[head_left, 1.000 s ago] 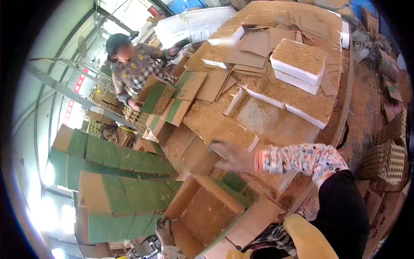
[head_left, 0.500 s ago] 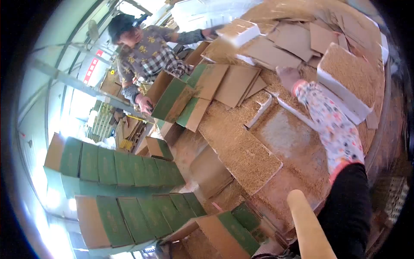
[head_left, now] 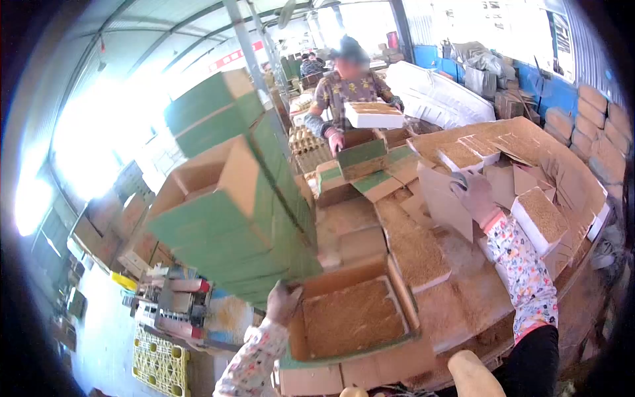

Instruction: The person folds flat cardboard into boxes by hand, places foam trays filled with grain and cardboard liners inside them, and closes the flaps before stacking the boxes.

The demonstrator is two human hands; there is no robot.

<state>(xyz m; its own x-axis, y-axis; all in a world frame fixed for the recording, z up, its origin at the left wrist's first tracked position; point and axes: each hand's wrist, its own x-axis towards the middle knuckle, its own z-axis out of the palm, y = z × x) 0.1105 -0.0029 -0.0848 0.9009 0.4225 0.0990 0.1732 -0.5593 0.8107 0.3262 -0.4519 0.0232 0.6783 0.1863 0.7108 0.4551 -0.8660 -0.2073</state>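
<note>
My left hand (head_left: 284, 302) grips the left rim of an open cardboard box (head_left: 415, 316). A layer of brown, sawdust-like material (head_left: 354, 316) fills much of this box. Farther off to the right, my right hand (head_left: 475, 195) has its fingers on a flat cardboard sheet (head_left: 440, 200), which is lifted and tilted above the table. Close to my right wrist lies a white foam tray (head_left: 534, 228) topped with the same brown material. A long brown-covered block (head_left: 418, 258) lies between the box and the sheet.
Across the table, a co-worker (head_left: 354, 89) holds a white filled tray (head_left: 374, 115) above an open green box (head_left: 360, 159). Stacked green cartons (head_left: 231, 218) rise at my left. More loose cardboard (head_left: 501, 185) and filled trays (head_left: 460, 157) lie on the table.
The view has swung, bringing my left hand into sight on the box rim. A cardboard sheet is now raised in my right hand. The co-worker's white tray is now above the green box.
</note>
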